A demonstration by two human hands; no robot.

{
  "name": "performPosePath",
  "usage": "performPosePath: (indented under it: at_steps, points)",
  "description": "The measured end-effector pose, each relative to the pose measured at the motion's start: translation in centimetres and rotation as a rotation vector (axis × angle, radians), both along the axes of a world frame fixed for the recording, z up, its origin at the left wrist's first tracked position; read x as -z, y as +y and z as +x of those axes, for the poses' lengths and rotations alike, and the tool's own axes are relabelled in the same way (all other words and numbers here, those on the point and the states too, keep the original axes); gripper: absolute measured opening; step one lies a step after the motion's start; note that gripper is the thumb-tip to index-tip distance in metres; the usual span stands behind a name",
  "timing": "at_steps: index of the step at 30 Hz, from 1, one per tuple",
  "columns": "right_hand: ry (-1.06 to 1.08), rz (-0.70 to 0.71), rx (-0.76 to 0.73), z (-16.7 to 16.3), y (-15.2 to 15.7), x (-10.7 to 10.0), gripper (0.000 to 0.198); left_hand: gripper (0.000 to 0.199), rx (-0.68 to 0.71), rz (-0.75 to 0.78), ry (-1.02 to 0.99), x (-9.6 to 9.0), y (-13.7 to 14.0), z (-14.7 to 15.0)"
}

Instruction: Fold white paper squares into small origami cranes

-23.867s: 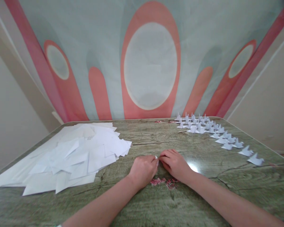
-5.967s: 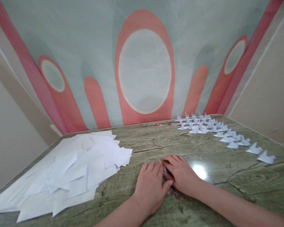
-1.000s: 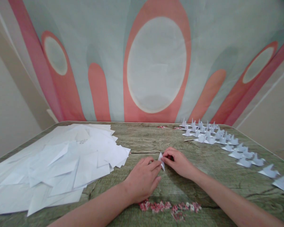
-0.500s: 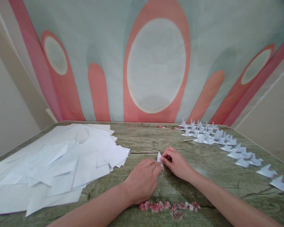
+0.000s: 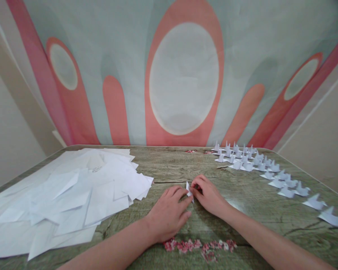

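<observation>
The left hand (image 5: 169, 215) and the right hand (image 5: 210, 195) meet at the middle of the surface (image 5: 174, 165), each with its fingertips pinched on a small folded piece of white paper (image 5: 189, 189) that stands between them; the left rests palm down with its fingers curled towards the paper, and the right comes in from the right with thumb and forefinger closed on the paper's right edge. Behind everything hangs a wide backdrop (image 5: 183, 75) of pale grey-green cloth printed with salmon-red ovals and bands, filling the far side of the scene. The surface itself is greenish with a wood-grain pattern, and a strip of small red flowers (image 5: 199, 246) is printed on it just near of the hands. To the left a large loose heap of white paper sheets (image 5: 70, 195) spreads from the far left edge almost to the left hand, its nearest corner close beside but not touching that hand. To the right, well apart from the hands, rows of small folded paper birds (image 5: 259, 165) run from the far edge towards the near right corner. Nothing lies between the hands and the folded piece, which sits at their fingertips, slightly far of the left palm.
</observation>
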State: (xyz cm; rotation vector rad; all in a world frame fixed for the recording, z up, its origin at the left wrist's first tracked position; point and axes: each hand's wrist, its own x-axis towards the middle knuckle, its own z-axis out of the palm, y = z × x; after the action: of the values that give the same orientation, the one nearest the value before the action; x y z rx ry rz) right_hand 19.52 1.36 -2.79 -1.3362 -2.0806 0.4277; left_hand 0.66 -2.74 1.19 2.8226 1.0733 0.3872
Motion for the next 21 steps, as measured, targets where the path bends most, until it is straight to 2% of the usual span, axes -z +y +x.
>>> performPosePath:
  at_steps: [13, 15, 17, 21]
  points:
    - [-0.024, 0.033, 0.044, -0.2, -0.1, 0.1, 0.009, 0.042, 0.039, 0.01, 0.013, 0.5, 0.3, -0.1]
    - [-0.006, 0.05, 0.006, 0.0, -0.2, 0.1, 0.012, 0.042, 0.042, 0.006, 0.017, 0.4, 0.3, -0.1]
    - [-0.018, 0.089, -0.071, 0.2, -0.4, 0.1, 0.024, 0.042, 0.039, 0.003, 0.023, 0.2, 0.3, -0.1]
    - [-0.198, 0.169, -0.159, 0.8, -0.8, 0.1, 0.036, 0.041, 0.024, -0.004, 0.032, 0.0, 0.2, -0.1]
